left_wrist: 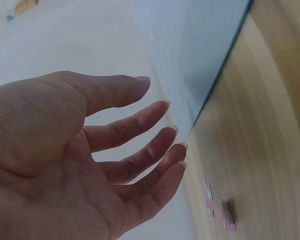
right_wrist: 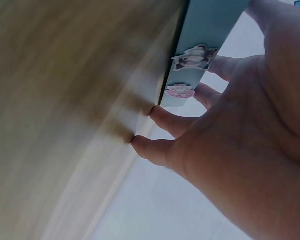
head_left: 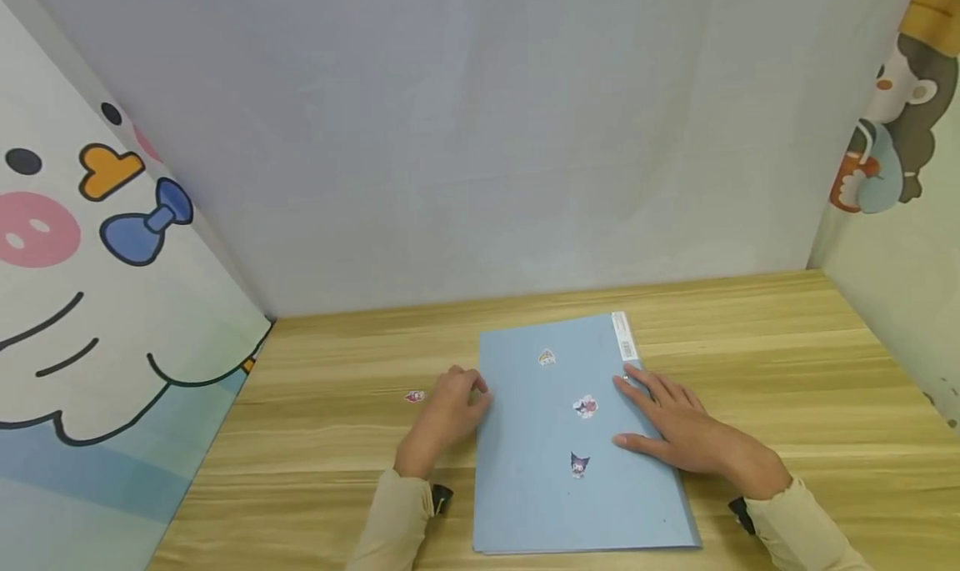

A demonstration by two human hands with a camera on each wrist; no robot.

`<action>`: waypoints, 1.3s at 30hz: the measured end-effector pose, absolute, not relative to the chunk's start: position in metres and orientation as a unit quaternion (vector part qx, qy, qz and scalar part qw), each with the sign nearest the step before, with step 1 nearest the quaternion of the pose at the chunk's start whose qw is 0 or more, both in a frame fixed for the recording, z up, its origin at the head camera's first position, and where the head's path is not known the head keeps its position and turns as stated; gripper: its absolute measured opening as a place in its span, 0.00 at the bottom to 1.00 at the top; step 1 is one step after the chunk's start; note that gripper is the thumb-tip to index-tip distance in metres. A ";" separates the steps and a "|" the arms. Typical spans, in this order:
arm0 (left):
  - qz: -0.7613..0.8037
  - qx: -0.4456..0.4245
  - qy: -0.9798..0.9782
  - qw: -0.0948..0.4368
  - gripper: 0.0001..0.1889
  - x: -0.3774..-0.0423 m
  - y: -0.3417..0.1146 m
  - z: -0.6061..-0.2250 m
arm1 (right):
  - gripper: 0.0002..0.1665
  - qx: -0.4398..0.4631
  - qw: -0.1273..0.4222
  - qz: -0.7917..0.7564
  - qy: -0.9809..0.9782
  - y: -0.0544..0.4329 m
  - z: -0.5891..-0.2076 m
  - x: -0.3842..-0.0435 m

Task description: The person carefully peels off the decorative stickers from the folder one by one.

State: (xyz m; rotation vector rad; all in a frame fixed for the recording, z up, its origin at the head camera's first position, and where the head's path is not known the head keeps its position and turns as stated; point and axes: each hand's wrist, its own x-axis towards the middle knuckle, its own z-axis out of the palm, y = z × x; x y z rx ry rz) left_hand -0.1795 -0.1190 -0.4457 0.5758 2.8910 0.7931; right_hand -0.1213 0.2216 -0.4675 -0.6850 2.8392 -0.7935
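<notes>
A pale blue folder (head_left: 525, 488) lies flat on the wooden table, with a few small cartoon stickers on its cover, such as a purple-eared one (head_left: 579, 465). My left hand (head_left: 456, 408) is beside the folder's left edge, fingertips right at it. The left wrist view shows its fingers loosely bent with a gap between thumb and fingers. My right hand (head_left: 675, 425) rests across the right edge, fingers spread, some on the cover and others down on the table. In the right wrist view, a pink sticker (right_wrist: 180, 91) and a grey-white sticker (right_wrist: 195, 57) appear on the folder near those fingers.
A small red-and-white sticker (head_left: 415, 396) lies on the table (head_left: 322, 438) left of my left hand. The folder's top right corner bears a white barcode label (head_left: 623, 336). A pale curtain (head_left: 525, 137) stands behind the table, with cartoon-printed panels at both sides.
</notes>
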 end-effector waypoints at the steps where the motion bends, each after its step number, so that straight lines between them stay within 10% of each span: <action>1: 0.256 0.192 0.946 0.046 0.06 -0.179 -0.117 -0.446 | 0.46 -0.226 0.058 -0.262 0.937 0.222 -0.468 -0.121; 16: 0.228 0.271 0.935 -0.024 0.05 -0.161 -0.088 -0.449 | 0.46 -0.228 0.055 -0.258 0.937 0.223 -0.469 -0.123; 39: 0.199 0.331 0.922 0.019 0.10 -0.131 -0.045 -0.453 | 0.46 -0.224 0.048 -0.250 0.941 0.222 -0.469 -0.123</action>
